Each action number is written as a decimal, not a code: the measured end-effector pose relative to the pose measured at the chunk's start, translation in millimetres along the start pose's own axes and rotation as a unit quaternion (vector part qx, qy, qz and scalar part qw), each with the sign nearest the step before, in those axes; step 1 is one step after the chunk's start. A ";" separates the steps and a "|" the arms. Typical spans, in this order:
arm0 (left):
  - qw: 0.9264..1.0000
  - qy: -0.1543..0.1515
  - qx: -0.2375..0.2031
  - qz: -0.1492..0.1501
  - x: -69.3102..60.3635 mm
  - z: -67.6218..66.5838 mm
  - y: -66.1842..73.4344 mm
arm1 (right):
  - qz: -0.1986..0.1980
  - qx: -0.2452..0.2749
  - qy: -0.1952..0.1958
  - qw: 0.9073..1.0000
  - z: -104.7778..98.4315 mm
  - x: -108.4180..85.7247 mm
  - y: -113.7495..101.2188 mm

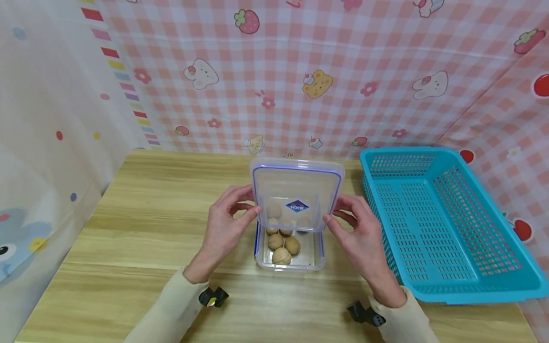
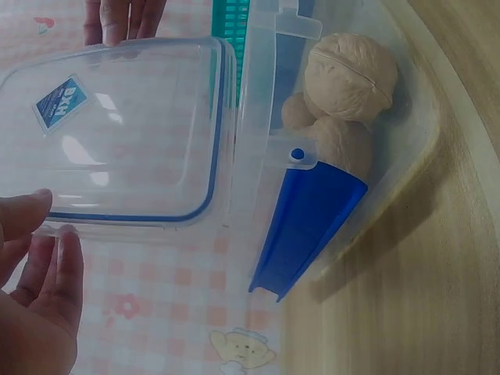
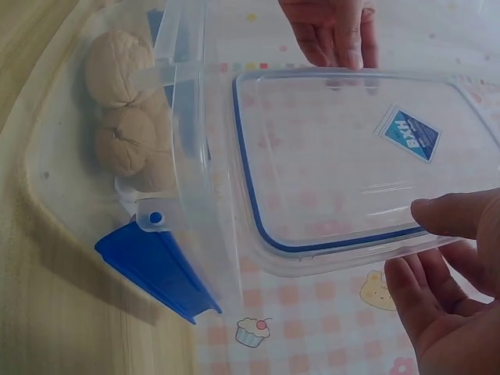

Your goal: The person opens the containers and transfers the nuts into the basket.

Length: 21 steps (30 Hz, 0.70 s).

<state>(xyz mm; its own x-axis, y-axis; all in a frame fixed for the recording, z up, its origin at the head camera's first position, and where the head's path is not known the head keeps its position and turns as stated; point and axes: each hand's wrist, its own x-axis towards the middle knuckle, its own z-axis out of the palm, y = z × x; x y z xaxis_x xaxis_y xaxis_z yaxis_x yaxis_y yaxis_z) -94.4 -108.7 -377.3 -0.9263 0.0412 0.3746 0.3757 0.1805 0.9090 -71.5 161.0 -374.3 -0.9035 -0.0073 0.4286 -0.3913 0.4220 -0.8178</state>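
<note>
A clear plastic lid (image 1: 274, 183) with a blue seal and a blue diamond label stands tilted up over a clear food container (image 1: 315, 252). My left hand (image 1: 227, 216) pinches its left edge between thumb and fingers. At the right edge, my right hand (image 1: 358, 228) grips it the same way. Several walnuts (image 1: 281, 256) lie inside the container, toward its left side; the lid partly covers the view of those at the back. A blue locking clip (image 2: 308, 230) hangs unfastened from the container's side, and another blue clip (image 3: 156, 269) shows in the right wrist view.
A turquoise perforated basket (image 1: 429, 228) stands to the right of my right hand. The wood-grain table (image 1: 154, 200) meets a pink checked cloth (image 1: 283, 62) at the back. Dark wrist cameras (image 1: 213, 297) are strapped to both sleeves.
</note>
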 end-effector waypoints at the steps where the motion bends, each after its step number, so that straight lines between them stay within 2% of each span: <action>1: 1.000 0.002 -0.002 0.004 0.2 0.0 -0.1 | -0.002 0.000 0.001 1.000 -0.2 0.3 -0.3; 4: 1.000 0.007 0.001 0.012 0.5 -0.2 -0.5 | -0.004 0.000 0.004 1.000 -0.5 1.0 -1.0; 8: 0.999 0.013 0.027 0.020 0.5 -0.9 0.0 | -0.015 -0.005 0.009 1.000 -0.9 1.0 -0.8; 11: 0.999 0.017 0.044 0.021 -0.2 -1.4 0.8 | -0.046 0.000 0.019 0.999 -1.0 0.9 1.2; 15: 0.999 0.019 0.034 0.015 -0.6 -1.4 0.8 | -0.080 -0.019 0.031 0.996 -1.8 0.4 3.0; 18: 0.999 0.026 0.024 0.010 -0.9 -1.3 -0.1 | -0.075 -0.036 0.022 0.996 -2.7 0.1 3.2; 21: 0.999 0.034 0.034 0.010 -1.9 -1.5 0.4 | -0.061 -0.040 0.006 0.997 -3.1 -0.3 2.7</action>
<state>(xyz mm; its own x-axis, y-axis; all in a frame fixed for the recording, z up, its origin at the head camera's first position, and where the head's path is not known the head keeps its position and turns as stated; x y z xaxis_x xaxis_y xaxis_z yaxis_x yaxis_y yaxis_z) -92.4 -110.1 -377.4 -0.9138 -0.0206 0.4056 0.3886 0.2459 0.8880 -71.7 165.0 -375.5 -0.8482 -0.0524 0.5271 -0.4820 0.4890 -0.7270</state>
